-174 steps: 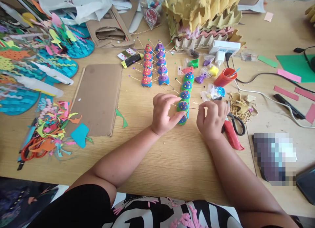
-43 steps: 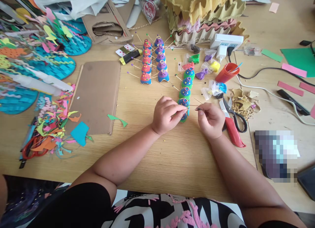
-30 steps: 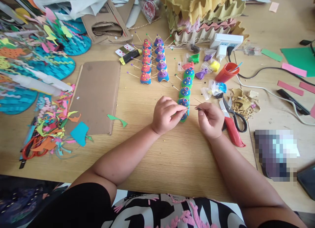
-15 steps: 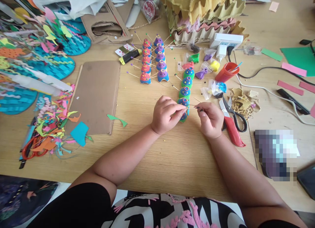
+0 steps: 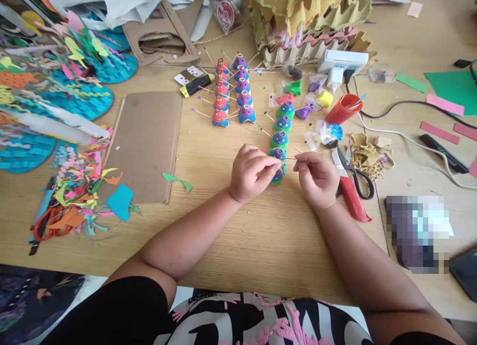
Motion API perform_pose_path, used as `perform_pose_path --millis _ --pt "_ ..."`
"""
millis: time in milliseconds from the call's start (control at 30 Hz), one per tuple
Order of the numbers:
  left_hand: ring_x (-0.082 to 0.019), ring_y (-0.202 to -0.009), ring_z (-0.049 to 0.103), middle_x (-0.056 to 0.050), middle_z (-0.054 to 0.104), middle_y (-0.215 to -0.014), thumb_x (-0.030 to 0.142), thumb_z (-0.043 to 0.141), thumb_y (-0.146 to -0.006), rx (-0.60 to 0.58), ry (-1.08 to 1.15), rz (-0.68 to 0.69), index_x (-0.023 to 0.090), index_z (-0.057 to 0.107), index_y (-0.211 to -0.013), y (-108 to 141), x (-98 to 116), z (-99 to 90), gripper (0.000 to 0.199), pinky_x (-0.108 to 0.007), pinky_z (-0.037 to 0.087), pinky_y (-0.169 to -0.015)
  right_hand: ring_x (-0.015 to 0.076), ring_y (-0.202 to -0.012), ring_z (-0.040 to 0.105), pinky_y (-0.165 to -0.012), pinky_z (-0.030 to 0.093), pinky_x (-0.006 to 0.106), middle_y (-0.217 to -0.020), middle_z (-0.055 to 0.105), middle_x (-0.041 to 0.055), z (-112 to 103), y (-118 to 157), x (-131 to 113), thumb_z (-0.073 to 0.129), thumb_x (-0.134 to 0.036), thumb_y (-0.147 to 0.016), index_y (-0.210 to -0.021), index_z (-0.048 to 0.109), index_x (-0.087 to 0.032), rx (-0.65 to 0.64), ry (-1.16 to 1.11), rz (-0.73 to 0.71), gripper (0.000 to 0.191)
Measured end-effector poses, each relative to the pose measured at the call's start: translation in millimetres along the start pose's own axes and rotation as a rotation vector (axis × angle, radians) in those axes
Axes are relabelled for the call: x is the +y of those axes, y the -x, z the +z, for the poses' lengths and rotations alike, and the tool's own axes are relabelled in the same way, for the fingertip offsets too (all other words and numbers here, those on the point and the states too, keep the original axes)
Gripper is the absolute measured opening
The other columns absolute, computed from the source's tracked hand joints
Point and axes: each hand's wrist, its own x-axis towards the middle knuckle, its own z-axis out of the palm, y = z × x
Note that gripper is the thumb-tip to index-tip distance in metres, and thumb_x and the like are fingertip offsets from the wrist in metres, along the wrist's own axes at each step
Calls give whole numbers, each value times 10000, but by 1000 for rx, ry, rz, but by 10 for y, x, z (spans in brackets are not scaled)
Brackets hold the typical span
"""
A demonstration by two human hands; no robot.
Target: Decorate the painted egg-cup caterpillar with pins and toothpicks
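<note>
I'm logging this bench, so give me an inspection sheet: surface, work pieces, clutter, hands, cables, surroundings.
Surface: wooden table, a few specks.
Work pieces: blue-and-green row by the left hand; red row and purple row farther left.
Clutter: paper scraps at left, black-handled scissors at right.
Hands: right hand pinches a thin stick; left grip unclear.
Cables: white cable and black cable at right.
Surroundings: egg cartons stacked behind.

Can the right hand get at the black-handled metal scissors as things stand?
Probably yes: the black-handled metal scissors lie just beside the right hand, their outer loop uncovered. A red-handled cutter lies close by, though, and that hand pinches a thin dark stick.
</note>
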Motion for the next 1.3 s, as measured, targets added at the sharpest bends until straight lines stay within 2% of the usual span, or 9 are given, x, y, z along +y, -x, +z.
perform_pose_path --millis 200,300,467,633,800,1033,1300 --pt "-141 -727 608 25 740 -766 240 689 -999 45 23 -9 232 727 -969 2 -20 9 49 -347 492 -818 121 -609 640 -552 508 279 -809 752 3 36 -23 -24 614 -319 -1030 -1063 742 -261 60 -41 32 145" --pt "-141 -739 604 26 729 -757 224 699 -991 60 38 -14 227 724 -968 6 -26 12 34 -341 489 -813 110 -607 634 -573 535 278 -867 773 5 47 -59 -37 597 -341 -1050 -1125 728 -271 85 -102 5 166" --pt "-145 -744 615 24 728 -754 253 681 -1006 56 29 -27 230 725 -962 8 -25 8 67 -348 491 -815 108 -637 658 -623 569 286 -896 785 7 56 -82 -21 565 -351 -1072 -1123 712 -275 124 -119 -22 174" --pt "-142 -743 610 27 735 -766 228 695 -994 56 37 -17 230 723 -979 13 -29 11 33 -347 490 -821 123 -680 700 -653 604 308 -961 806 20 71 -87 -46 593 -352 -1056 -1092 699 -270 135 -153 -19 139" --pt "-141 -743 618 27 751 -785 240 683 -1004 51 25 -21 234 724 -973 13 -29 13 51 -352 493 -828 133 -708 734 -620 615 295 -1029 824 34 68 -83 -77 664 -339 -1012 -1094 699 -260 122 -160 9 119" --pt "-144 -739 619 24 756 -788 237 689 -1001 53 22 -17 236 725 -978 8 -23 8 43 -354 495 -817 116 -653 738 -549 588 254 -970 833 18 83 -78 -66 718 -272 -973 -1019 706 -251 148 -178 5 52" --pt "-142 -733 617 23 750 -779 236 684 -1004 47 25 -17 234 721 -974 2 -21 7 48 -349 491 -816 118 -686 762 -647 643 279 -963 837 5 76 -93 -73 682 -278 -1008 -1053 715 -260 128 -213 7 59"
